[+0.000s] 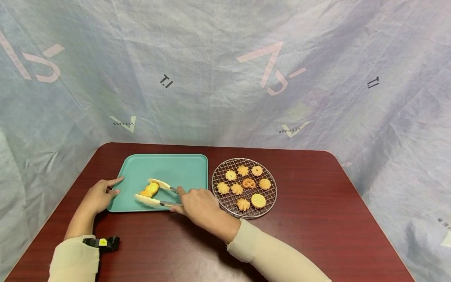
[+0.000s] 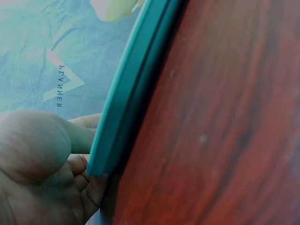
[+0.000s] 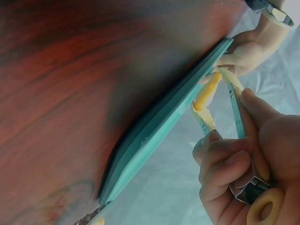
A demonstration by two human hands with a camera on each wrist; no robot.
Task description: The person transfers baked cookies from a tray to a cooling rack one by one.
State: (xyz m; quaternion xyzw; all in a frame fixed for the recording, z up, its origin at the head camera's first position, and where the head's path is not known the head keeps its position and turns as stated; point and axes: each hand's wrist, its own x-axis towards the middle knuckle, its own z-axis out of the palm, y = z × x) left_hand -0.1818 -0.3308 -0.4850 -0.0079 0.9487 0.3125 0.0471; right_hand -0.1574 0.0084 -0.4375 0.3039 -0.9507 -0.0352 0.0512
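Observation:
My right hand grips a pair of tongs with cream tips, metal arms and a ring at the handle end. The tong tips stand apart on either side of a small yellow-and-orange food piece over the left part of a teal tray. Whether both tips touch the piece, I cannot tell. At the tray's near left corner, my left hand holds the rim. In the left wrist view, the thumb of the left hand lies over the tray's edge, with other fingers curled by its corner.
Right of the tray stands a round wire rack bearing several cookies and a pretzel-shaped biscuit. Both rest on a dark red wooden table. A printed grey cloth hangs behind and beside it. A black strap circles the left wrist.

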